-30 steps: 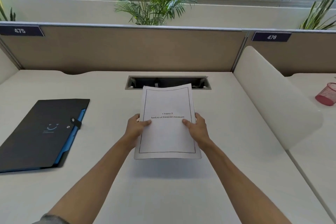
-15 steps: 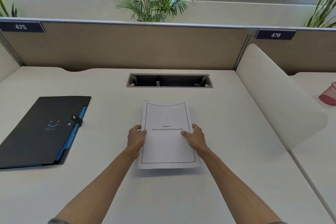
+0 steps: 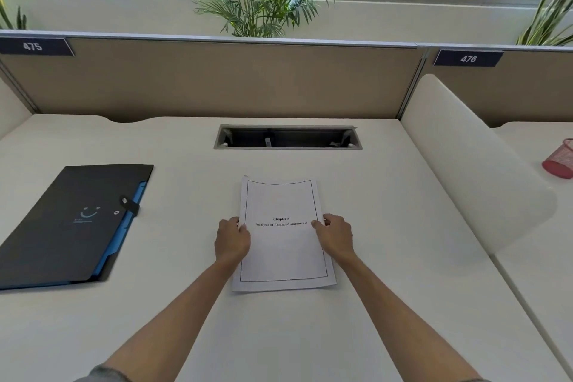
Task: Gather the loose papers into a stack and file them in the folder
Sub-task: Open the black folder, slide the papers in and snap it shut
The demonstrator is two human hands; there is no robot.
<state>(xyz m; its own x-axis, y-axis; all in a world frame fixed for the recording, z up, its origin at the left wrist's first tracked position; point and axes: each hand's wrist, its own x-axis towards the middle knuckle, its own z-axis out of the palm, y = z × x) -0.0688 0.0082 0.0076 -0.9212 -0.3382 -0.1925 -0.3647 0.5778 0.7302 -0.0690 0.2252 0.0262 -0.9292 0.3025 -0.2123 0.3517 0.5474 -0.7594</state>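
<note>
A stack of white papers with a black border and the printed title "Chapter 5" lies flat on the white desk, in the middle. My left hand grips its left edge and my right hand grips its right edge, thumbs on top. A black folder with blue inner pockets and a snap strap lies closed at the left of the desk, well apart from the papers.
A cable slot is cut into the desk behind the papers. A beige partition closes the back. A curved white divider stands at the right, with a red mesh cup beyond it.
The stack was tilted up off the desk a second ago; both hands have lowered it toward me until it lies flat on the desk.
</note>
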